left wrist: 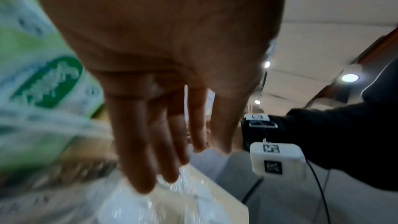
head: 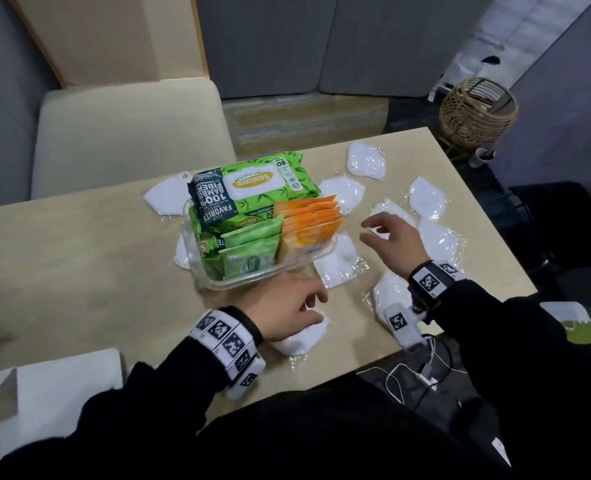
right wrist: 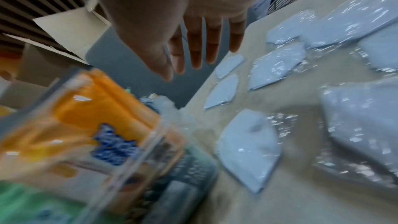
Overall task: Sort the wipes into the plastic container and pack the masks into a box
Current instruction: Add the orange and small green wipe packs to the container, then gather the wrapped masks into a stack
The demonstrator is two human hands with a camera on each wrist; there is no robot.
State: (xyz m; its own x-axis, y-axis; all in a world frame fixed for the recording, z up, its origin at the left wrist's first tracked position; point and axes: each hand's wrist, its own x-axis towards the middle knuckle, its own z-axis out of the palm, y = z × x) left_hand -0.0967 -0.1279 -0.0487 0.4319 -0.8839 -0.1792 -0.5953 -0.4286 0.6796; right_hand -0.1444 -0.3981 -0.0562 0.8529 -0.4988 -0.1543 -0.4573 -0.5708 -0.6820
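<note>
A clear plastic container [head: 270, 276] sits mid-table, filled with green wipe packs [head: 252, 252] and orange wipe packs [head: 309, 223]; a large green wipes pack [head: 252, 183] lies on top. Several white masks in clear wrappers lie around it. My left hand [head: 297, 306] hovers with straight fingers just in front of the container, over a wrapped mask [head: 304, 336] near the table's front edge. My left fingers [left wrist: 140, 159] point down at that mask [left wrist: 172, 207]. My right hand [head: 387, 237] is open in the air, right of the container, above the masks [right wrist: 247, 144].
A beige table [head: 79, 265] carries everything. A cushioned seat [head: 128, 133] stands behind it, with an open cardboard box [head: 114, 36] at the back left. A wicker basket [head: 477, 109] sits on the floor at the far right. Cables [head: 425, 372] hang at the front edge.
</note>
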